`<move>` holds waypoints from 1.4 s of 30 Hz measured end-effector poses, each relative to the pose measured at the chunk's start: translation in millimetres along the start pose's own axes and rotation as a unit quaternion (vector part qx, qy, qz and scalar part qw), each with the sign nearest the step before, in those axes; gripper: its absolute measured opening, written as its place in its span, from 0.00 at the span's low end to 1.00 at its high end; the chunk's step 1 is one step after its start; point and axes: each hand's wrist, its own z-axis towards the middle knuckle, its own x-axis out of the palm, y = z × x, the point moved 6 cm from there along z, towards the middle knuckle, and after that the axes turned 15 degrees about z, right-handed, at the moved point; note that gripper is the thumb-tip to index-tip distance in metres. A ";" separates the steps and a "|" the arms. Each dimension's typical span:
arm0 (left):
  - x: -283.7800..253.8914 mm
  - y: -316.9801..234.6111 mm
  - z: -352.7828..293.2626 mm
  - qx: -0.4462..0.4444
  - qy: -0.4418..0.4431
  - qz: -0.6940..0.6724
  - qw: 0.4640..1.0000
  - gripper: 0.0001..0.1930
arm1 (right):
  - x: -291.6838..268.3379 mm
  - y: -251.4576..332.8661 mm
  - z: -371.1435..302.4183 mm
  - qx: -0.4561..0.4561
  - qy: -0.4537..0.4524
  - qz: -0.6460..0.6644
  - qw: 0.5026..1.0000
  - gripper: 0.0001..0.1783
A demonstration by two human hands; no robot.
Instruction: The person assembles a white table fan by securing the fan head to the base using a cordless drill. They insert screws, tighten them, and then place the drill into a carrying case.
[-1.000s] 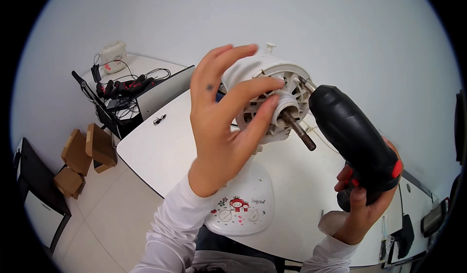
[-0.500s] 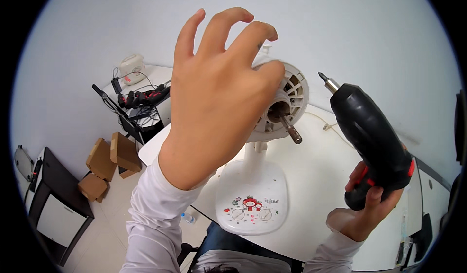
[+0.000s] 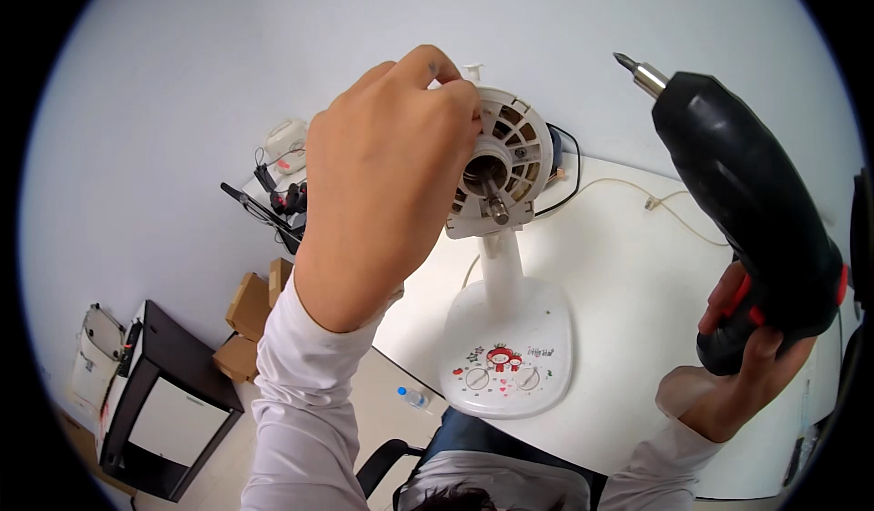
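Note:
A white electric fan, stripped to its slotted motor housing [image 3: 510, 111], stands upright on a table, its metal shaft [image 3: 496, 203] pointing toward me. The fan's base [image 3: 555, 347] has red cartoon figures and two round knobs. My left hand [image 3: 391, 165] is at the left side of the housing with its fingers curled in; the fingertips are hidden, so what they pinch does not show. At the right, my right hand [image 3: 756, 384] grips a black and red cordless screwdriver [image 3: 746, 165] by its handle. Its bit points up and left, in the air and apart from the fan.
The white table [image 3: 628, 329] carries a pale cable [image 3: 610, 181] behind the fan. At the left are a black-and-white cabinet [image 3: 182, 420], cardboard boxes [image 3: 250, 306] and a water bottle [image 3: 412, 396] on the floor. A black chair armrest [image 3: 387, 464] shows at the bottom.
My left hand's spread fingers have curled closed beside the housing. The view has shifted, so the fan appears lower. The screwdriver appears farther right and higher in the picture, still in my right hand.

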 end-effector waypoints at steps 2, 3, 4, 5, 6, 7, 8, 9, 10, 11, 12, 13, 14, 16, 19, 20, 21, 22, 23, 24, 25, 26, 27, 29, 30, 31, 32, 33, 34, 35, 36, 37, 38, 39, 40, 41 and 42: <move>-0.4 0.1 1.6 0.003 0.000 -0.003 1.000 0.01 | 2.0 1.5 -2.4 0.002 -0.008 0.019 1.000 0.41; -0.6 0.1 1.5 0.001 0.003 -0.005 1.000 0.01 | 5.6 3.5 -1.6 0.000 -0.022 0.021 1.000 0.40; -0.6 0.3 1.8 0.000 0.007 -0.008 1.000 0.01 | 6.3 3.3 -0.2 0.000 -0.025 0.028 0.999 0.39; -2.1 0.8 1.1 0.003 0.004 -0.009 1.000 0.01 | 7.2 4.3 1.5 -0.002 -0.025 0.035 0.999 0.38; -3.2 1.5 0.5 0.005 0.002 -0.010 1.000 0.01 | 7.1 4.2 3.3 -0.003 -0.012 0.046 0.999 0.37; -4.1 1.8 0.0 0.009 -0.001 -0.011 1.000 0.01 | 6.9 3.6 4.4 -0.005 -0.007 0.054 0.999 0.36; -3.2 3.6 -0.4 -0.004 0.004 -0.029 1.000 0.02 | 6.3 2.7 5.4 -0.007 -0.002 0.061 0.998 0.35; -2.0 5.2 -0.8 -0.017 0.009 -0.047 0.999 0.03 | 5.4 1.5 5.8 -0.010 -0.004 0.064 0.998 0.33; -1.0 6.5 -0.9 -0.030 0.014 -0.064 0.997 0.03 | 4.6 0.2 5.7 -0.012 -0.009 0.072 0.997 0.32; -0.2 4.9 -2.5 -0.026 0.008 -0.050 0.998 0.04 | 4.9 -1.9 5.2 -0.013 -0.012 0.079 0.997 0.31; 0.5 2.3 -3.9 -0.021 0.002 -0.035 0.999 0.04 | 5.4 -4.4 4.1 -0.012 -0.018 0.089 0.996 0.30; 0.9 0.8 -4.7 -0.016 -0.004 -0.021 1.000 0.04 | 6.3 -6.5 3.6 -0.012 -0.022 0.100 0.995 0.29; 0.3 -1.1 -4.9 0.006 -0.019 -0.010 1.000 0.04 | 7.1 -8.1 3.4 -0.013 -0.026 0.111 0.993 0.29; 0.0 -3.3 -3.3 0.050 -0.047 0.012 0.998 0.04 | 10.0 -8.9 4.6 -0.008 -0.029 0.125 0.992 0.28; 3.3 -3.5 -2.6 0.074 -0.029 0.006 0.997 0.04 | 16.0 -7.4 7.3 0.021 -0.023 0.126 0.991 0.29; 3.8 -1.2 -1.8 0.061 -0.020 -0.012 0.998 0.04 | 16.4 -6.5 8.5 0.026 -0.019 0.126 0.991 0.29; 4.8 1.1 -1.3 0.048 -0.011 -0.031 0.998 0.04 | 16.3 -6.8 9.3 0.022 -0.012 0.129 0.991 0.30; 6.2 3.1 -1.2 0.035 -0.002 -0.050 0.998 0.04 | 16.2 -6.7 10.0 0.019 -0.007 0.127 0.992 0.30; 7.3 3.4 -2.6 0.008 -0.003 -0.065 0.998 0.04 | 16.6 -6.9 10.1 0.016 -0.001 0.126 0.992 0.30; 9.2 0.9 -4.2 -0.020 -0.005 -0.081 0.997 0.04 | 17.1 -6.9 10.0 0.014 0.002 0.121 0.993 0.30; 10.5 1.5 -6.2 -0.047 -0.007 -0.096 0.994 0.04 | 17.5 -6.3 10.2 0.010 0.007 0.120 0.993 0.30; 9.7 1.1 -6.8 -0.031 -0.028 -0.092 0.995 0.03 | 17.5 -6.3 10.4 0.007 0.010 0.117 0.993 0.30; 8.5 2.0 -7.4 -0.015 -0.049 -0.088 0.995 0.03 | 17.4 -5.5 10.9 0.001 0.015 0.118 0.993 0.30; 6.1 3.7 -7.9 0.001 -0.065 -0.083 0.994 0.03 | 17.1 -4.1 11.2 -0.007 0.017 0.118 0.993 0.30; 5.3 4.7 -8.4 0.002 -0.059 -0.083 0.995 0.03 | 17.1 -3.4 11.1 -0.009 0.014 0.117 0.993 0.30; 4.1 5.5 -8.9 0.002 -0.054 -0.082 0.995 0.04 | 17.4 -2.7 11.1 -0.010 0.012 0.117 0.993 0.31; 2.0 5.4 -9.1 0.009 -0.042 -0.060 0.997 0.04 | 17.6 -1.8 11.0 -0.010 0.008 0.118 0.993 0.31; -0.9 5.1 -9.2 0.015 -0.030 -0.037 0.999 0.05 | 17.8 -1.0 11.1 -0.008 0.006 0.120 0.993 0.32; -2.5 4.3 -8.7 0.021 -0.019 -0.015 0.999 0.05 | 17.7 -1.3 11.0 -0.006 0.005 0.116 0.993 0.32; -5.4 4.3 -8.2 0.023 -0.021 -0.004 1.000 0.06 | 17.9 -1.2 10.7 -0.005 0.004 0.113 0.994 0.32; -7.8 4.2 -7.5 0.024 -0.023 0.007 0.999 0.06 | 17.1 -2.2 10.3 -0.004 0.005 0.105 0.994 0.33; -9.1 4.0 -7.0 0.026 -0.025 0.018 0.999 0.06 | 16.0 -3.4 10.5 -0.008 0.011 0.103 0.995 0.33; -10.2 3.2 -6.7 0.037 -0.034 0.028 0.998 0.06 | 15.3 -4.4 10.4 -0.012 0.018 0.102 0.995 0.33; -10.3 2.4 -5.5 0.047 -0.044 0.038 0.997 0.06 | 14.0 -5.9 10.9 -0.020 0.030 0.108 0.994 0.33; -11.0 1.6 -4.7 0.058 -0.053 0.048 0.996 0.05 | 14.1 -6.0 10.9 -0.023 0.037 0.109 0.993 0.34; -11.1 0.1 -2.5 0.066 -0.056 0.057 0.995 0.06 | 13.3 -6.4 11.2 -0.026 0.042 0.108 0.993 0.34; -12.5 -1.4 0.3 0.074 -0.058 0.066 0.993 0.06 | 12.3 -6.5 11.4 -0.024 0.041 0.102 0.994 0.34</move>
